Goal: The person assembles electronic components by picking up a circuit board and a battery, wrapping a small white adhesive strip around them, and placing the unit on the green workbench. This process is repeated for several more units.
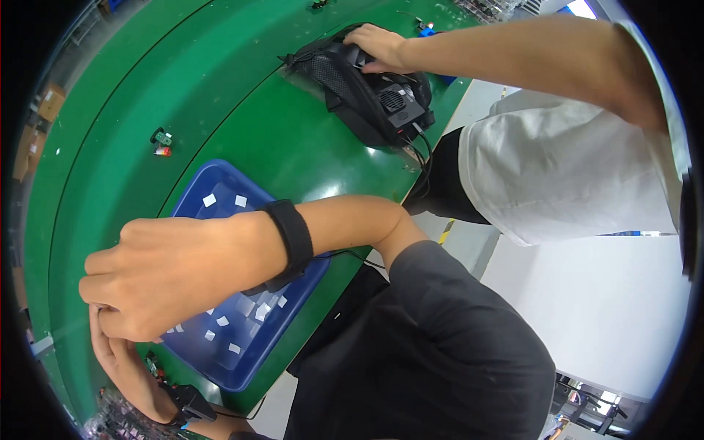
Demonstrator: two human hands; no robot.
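Note:
My right hand (172, 271) reaches across a blue plastic tray (213, 166), back of the hand up and fingers curled in. A black strap (295, 238) circles that wrist. Just below, my left hand (114, 348) meets its fingertips, with its own fingers bent and partly hidden behind the right hand. Whatever the two hands pinch between them is out of sight. The left wrist carries a black strapped device (192, 403). Scattered in the tray lie several small white square pieces (210, 200) and some clear film pieces (248, 305).
The green table (279, 154) bears small electronic parts (161, 141) beyond the tray. A black mesh backpack (345, 95) with a device and cables lies at the far right, under another person's hand (375, 48). Loose parts (125, 418) are heaped at the lower left.

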